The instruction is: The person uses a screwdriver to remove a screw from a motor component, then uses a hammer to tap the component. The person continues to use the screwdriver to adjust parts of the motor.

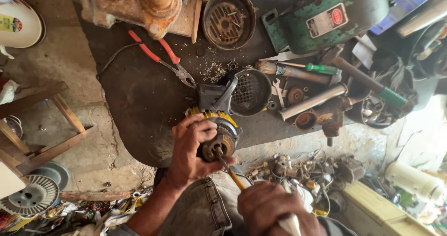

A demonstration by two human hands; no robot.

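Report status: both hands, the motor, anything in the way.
Left hand grips motor. Right hand holds screwdriver, tip at motor's end. Pliers lie clear.

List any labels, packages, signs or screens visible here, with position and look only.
Nameplate: on the green metal housing, top right; pale rectangle with a red round badge.
Sticker: on the white rounded container, top left edge; yellow and green with a red patch.
No screens or signs in view.
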